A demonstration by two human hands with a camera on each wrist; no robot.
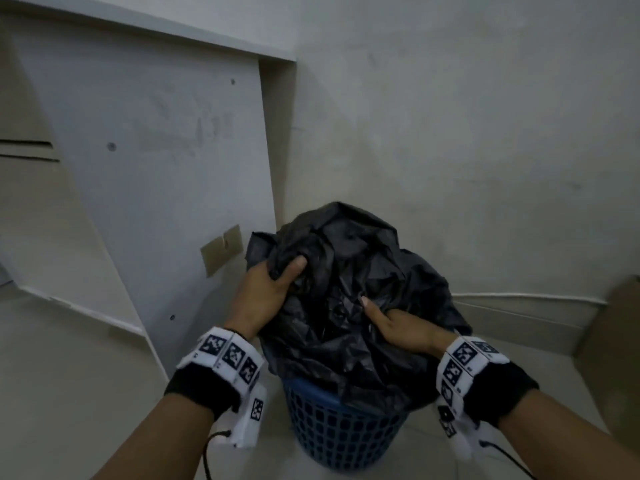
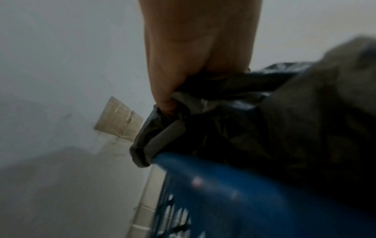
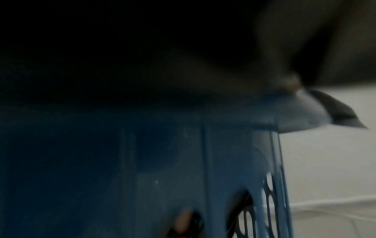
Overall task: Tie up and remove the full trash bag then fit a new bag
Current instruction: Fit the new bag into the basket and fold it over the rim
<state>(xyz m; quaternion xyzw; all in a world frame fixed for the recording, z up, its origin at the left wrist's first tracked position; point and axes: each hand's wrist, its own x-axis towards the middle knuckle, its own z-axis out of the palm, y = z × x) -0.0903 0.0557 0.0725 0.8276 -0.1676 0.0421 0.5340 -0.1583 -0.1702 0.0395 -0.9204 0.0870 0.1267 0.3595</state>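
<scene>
A full black trash bag (image 1: 360,271) bulges out of a blue perforated bin (image 1: 343,434) on the floor in a corner. My left hand (image 1: 273,282) grips a bunched fold of the bag's upper left edge, thumb on top. In the left wrist view the fingers (image 2: 162,96) curl round gathered black plastic (image 2: 223,90) above the blue rim (image 2: 213,169). My right hand (image 1: 391,323) holds crumpled plastic on the bag's right side, thumb pressed into it. The right wrist view is dark and blurred, showing only the bin wall (image 3: 203,161) and bag plastic (image 3: 337,111) over the rim.
A grey board (image 1: 156,150) leans against the wall left of the bin, with a tan patch (image 1: 221,249) low on it. Pale walls meet behind the bag. A brown cardboard piece (image 1: 613,341) stands at the right edge. Pale tiled floor (image 1: 69,393) surrounds the bin.
</scene>
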